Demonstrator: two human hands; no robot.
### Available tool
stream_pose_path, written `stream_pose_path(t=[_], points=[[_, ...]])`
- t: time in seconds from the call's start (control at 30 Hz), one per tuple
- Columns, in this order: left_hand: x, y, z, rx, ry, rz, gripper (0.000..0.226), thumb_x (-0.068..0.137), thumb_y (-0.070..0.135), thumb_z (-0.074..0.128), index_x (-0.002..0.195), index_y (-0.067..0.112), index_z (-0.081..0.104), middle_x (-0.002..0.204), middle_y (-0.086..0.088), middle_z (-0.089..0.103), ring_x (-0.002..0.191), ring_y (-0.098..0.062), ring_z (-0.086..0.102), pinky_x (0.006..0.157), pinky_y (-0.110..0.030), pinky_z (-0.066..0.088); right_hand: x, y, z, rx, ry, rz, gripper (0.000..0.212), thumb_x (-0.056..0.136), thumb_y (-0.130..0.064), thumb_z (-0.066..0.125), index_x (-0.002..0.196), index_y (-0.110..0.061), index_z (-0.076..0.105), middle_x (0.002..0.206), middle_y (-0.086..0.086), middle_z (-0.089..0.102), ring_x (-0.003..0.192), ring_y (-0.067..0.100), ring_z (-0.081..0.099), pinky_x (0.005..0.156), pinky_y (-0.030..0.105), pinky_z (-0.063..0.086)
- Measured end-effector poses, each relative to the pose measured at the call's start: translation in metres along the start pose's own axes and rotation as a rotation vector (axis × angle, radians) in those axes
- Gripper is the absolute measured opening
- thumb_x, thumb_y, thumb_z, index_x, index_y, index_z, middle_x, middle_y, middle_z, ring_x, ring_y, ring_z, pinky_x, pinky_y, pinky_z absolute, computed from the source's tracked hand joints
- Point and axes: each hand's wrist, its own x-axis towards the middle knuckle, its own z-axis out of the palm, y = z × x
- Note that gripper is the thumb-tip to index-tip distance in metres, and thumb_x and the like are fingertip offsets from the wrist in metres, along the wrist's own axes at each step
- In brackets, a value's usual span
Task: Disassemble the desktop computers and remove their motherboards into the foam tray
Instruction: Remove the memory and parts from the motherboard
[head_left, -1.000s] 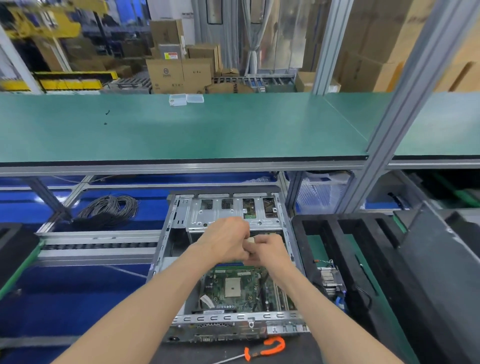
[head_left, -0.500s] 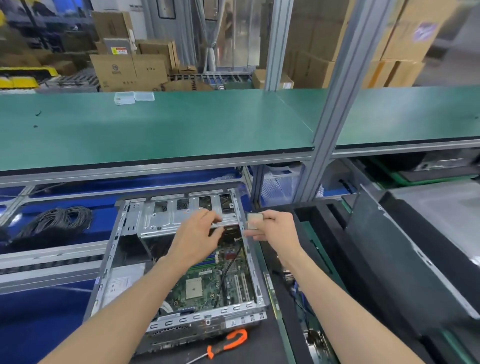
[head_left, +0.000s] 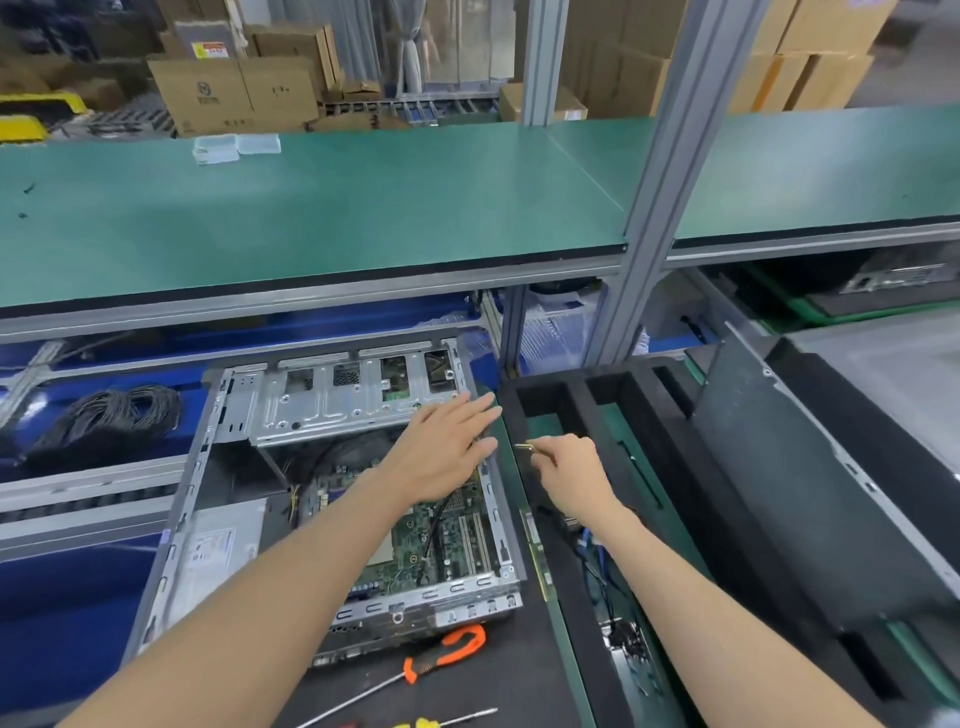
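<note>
So the open desktop case (head_left: 332, 499) is lying flat on the table (head_left: 493, 670), lid off, with the green motherboard (head_left: 441, 540) still sitting inside near the bottom right corner. The left hand (head_left: 441, 457) hangs flat over the case's right edge with its fingers (head_left: 478, 410) straight and spread, tips reaching over the silver drive cage (head_left: 332, 405) corner, and the motherboard is just below the palm and wrist. Can't tell if the palm actually touches the metal.

The right hand (head_left: 569, 470) is over the black foam tray (head_left: 644, 519) just right of the case, fingers curled in and pinching a small thin gold-edged part (head_left: 530, 447) that pokes out to the left; too small to say what it is. In the tray's near slots there's a green board on edge (head_left: 537, 556).

An orange-handled screwdriver (head_left: 441, 657) lies on the table in front of the case.
</note>
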Motion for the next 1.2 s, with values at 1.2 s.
stream_pose_path(t=[1.2], points=[[-0.019, -0.021, -0.015, -0.231, 0.321, -0.028, 0.036, 0.105, 0.032, 0.045, 0.137, 0.022, 0.06, 0.137, 0.005, 0.061, 0.124, -0.007, 0.055, 0.11, -0.03, 0.04, 0.01, -0.001, 0.025, -0.528, -0.073, -0.068, 0.039, 0.092, -0.019, 0.052, 0.131, -0.018, 0.053, 0.114, 0.009, 0.068, 0.098, 0.035, 0.065, 0.076, 0.04, 0.051]])
